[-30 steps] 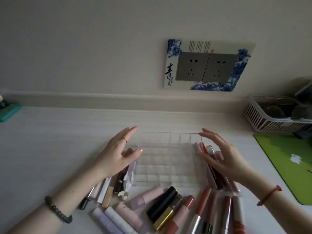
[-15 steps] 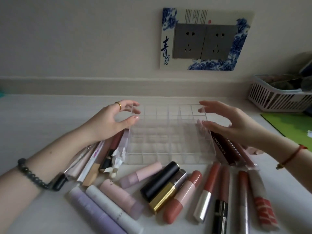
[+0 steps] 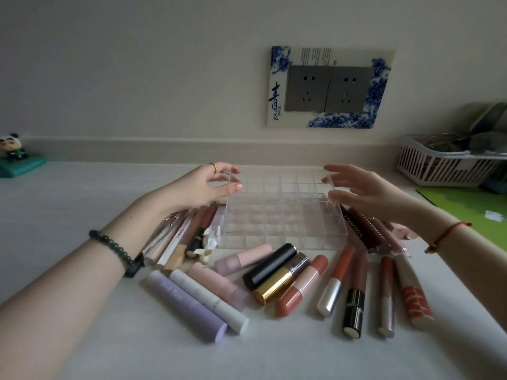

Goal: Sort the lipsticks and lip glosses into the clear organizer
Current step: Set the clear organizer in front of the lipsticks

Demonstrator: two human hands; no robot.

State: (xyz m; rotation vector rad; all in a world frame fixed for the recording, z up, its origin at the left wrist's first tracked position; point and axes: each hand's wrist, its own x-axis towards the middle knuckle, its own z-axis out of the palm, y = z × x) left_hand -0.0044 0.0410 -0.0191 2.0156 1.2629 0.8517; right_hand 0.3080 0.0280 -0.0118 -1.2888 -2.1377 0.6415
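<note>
A clear organizer [image 3: 282, 215] with a grid of empty compartments stands mid-table. My left hand [image 3: 197, 187] pinches the top of its left wall between thumb and forefinger. My right hand [image 3: 365, 190] holds the top of the right wall with spread fingers and thumb. Several lipsticks and glosses lie loose around it: a black tube [image 3: 270, 266], a gold one [image 3: 279, 281], a coral one [image 3: 301, 286], a purple tube [image 3: 186, 305] in front. A dark red gloss [image 3: 359, 229] lies under my right wrist, and more tubes lie under my left hand.
A white slatted basket [image 3: 439, 165] stands at the back right, with a green mat [image 3: 472, 209] in front of it. A panda figure [image 3: 13, 154] on a teal base sits at the far left. A wall socket plate [image 3: 329, 89] hangs behind the organizer.
My view has tilted down and closer. Both hands rose from flat beside the organizer to its upper side walls, the left closing into a pinch.
</note>
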